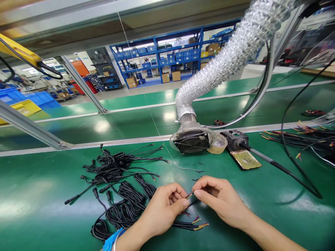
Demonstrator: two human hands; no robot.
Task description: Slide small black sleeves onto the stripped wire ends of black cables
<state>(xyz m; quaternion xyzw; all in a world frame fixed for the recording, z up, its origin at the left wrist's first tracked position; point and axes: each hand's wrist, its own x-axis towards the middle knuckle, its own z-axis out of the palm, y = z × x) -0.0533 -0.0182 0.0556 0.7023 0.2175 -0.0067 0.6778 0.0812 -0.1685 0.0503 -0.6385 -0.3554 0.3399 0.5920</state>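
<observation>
Both hands meet low in the middle of the green bench. My left hand point(163, 207) pinches a black cable with coloured stripped wire ends point(188, 196) between thumb and forefinger. My right hand point(221, 198) pinches the same wire ends from the right side. More cable ends with red and yellow tips point(197, 225) lie under the hands. A pile of black coiled cables with connectors point(120, 181) lies left of my left hand. A blue band point(112, 240) is on my left wrist.
A fume extractor fan point(192, 141) on a silver flexible duct point(230, 52) stands behind the hands. A soldering iron stand point(239, 148) with a black cord sits to its right. Loose coloured wires point(309, 137) lie at far right. Blue shelving point(170, 57) stands in the background.
</observation>
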